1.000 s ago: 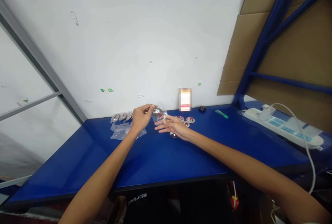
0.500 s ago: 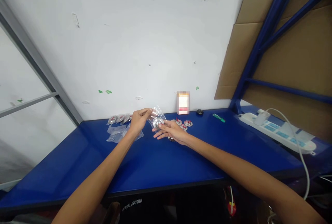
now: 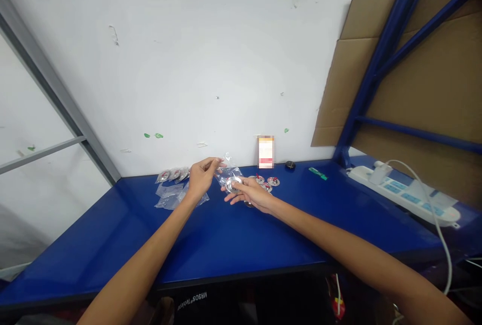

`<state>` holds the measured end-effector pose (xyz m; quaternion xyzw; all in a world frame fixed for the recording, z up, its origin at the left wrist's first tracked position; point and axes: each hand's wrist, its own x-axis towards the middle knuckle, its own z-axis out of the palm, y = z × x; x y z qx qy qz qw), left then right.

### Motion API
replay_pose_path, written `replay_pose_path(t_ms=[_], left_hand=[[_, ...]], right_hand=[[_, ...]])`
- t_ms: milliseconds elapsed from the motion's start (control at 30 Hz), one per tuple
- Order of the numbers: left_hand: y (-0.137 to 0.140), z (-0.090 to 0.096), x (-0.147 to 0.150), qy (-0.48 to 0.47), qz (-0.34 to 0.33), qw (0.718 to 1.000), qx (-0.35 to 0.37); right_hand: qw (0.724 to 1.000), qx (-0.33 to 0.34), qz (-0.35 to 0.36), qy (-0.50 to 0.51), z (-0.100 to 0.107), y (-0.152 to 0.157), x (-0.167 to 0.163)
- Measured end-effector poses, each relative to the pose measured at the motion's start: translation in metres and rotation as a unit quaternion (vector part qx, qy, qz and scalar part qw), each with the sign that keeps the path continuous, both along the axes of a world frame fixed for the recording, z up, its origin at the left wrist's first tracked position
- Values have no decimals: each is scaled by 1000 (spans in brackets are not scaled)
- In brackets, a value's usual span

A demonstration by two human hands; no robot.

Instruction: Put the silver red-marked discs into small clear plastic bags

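Note:
In front of me, my left hand (image 3: 204,174) pinches the upper left part of a clear plastic bag (image 3: 230,164). My right hand (image 3: 253,193) grips a small silver cymbal (image 3: 233,184), thumb on top and fingers spread beneath it. The cymbal is at the lower part of the bag; I cannot tell how far inside it is. Close behind my right hand lie several loose cymbals (image 3: 273,182) with red cords. Beyond my left hand is a row of bagged cymbals (image 3: 164,177), partly hidden by that hand. Flat clear bags (image 3: 169,197) lie left of my left wrist.
The blue table (image 3: 211,244) meets a white wall. Toward the right are a blurred card (image 3: 266,152) against the wall, a round black object (image 3: 289,165), a green tool (image 3: 318,173) and a white power strip (image 3: 402,194) with a cable. Blue posts and cardboard (image 3: 346,74) stand behind.
My right hand and the cymbal have shifted slightly right and lower in view. My left hand stays nearly in place, holding the bag. The view has tilted up slightly.

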<state>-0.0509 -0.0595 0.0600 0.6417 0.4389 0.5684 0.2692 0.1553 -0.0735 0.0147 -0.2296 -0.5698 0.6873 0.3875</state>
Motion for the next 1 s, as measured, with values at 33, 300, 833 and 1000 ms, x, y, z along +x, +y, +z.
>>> replay_pose_path(t_ms=[33,300,833,1000], left_hand=[[0,0,0,-1,3,1000,3],[18,3,-27,-63,112,990,50],[43,9,-137,470,60,877,-85],[23,12,-74,402,5,916,23]], right_hand=[[1000,4,0,-3,0,0,0],[999,38,-10,1,3,6,8],[994,53,-92,-37,5,32,26],[996,7,-81,-23,6,33,26]])
